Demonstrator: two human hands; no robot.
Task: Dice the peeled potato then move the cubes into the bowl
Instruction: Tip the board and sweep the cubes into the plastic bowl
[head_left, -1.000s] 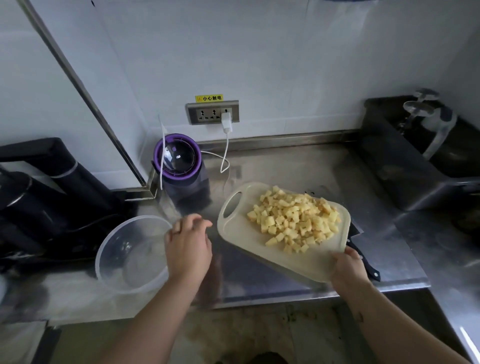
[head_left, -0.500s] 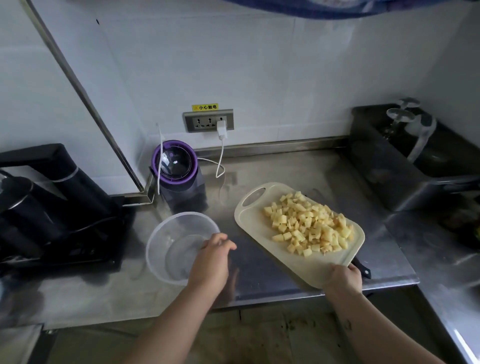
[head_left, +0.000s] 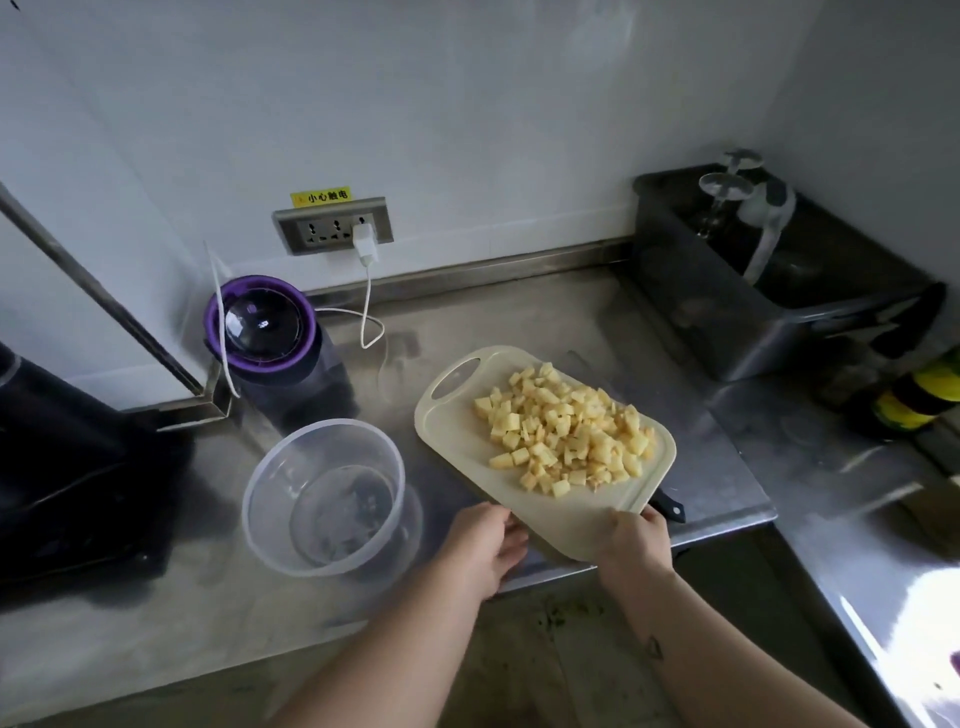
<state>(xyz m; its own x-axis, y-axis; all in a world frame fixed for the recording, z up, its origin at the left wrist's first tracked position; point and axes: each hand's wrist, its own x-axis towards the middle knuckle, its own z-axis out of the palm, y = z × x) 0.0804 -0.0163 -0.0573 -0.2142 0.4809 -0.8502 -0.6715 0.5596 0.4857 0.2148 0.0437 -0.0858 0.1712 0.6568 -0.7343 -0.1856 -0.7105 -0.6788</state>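
Potato cubes: dicing looks finished. No whole piece is left, and everything lies as a loose heap on the far-right half of the pale cutting board. Transfer not begun: the clear bowl stands on the steel counter just left of the board and holds no cubes. Judgement: first half of the task is done, second half wholly open. What remains is to bring the board over the bowl's rim and tip or scrape the heap in.

Hands: the right hand holds the board at its near right corner, thumb on the top face, fingers wrapped underneath and out of sight, clamped on the board. The left hand is at the near left edge, back of hand up, fingers fairly straight and close together, running under the board's edge. Its fingertips are hidden, so I cannot tell whether it grips or merely props. Both forearms come in from below.

Board's near end overhangs the counter edge; its handle hole points towards the wall. The black handle of a knife pokes out from under the near right corner, just beside the right hand. Risk noted: the heap is loose, so a quick tilt could spill cubes past the bowl
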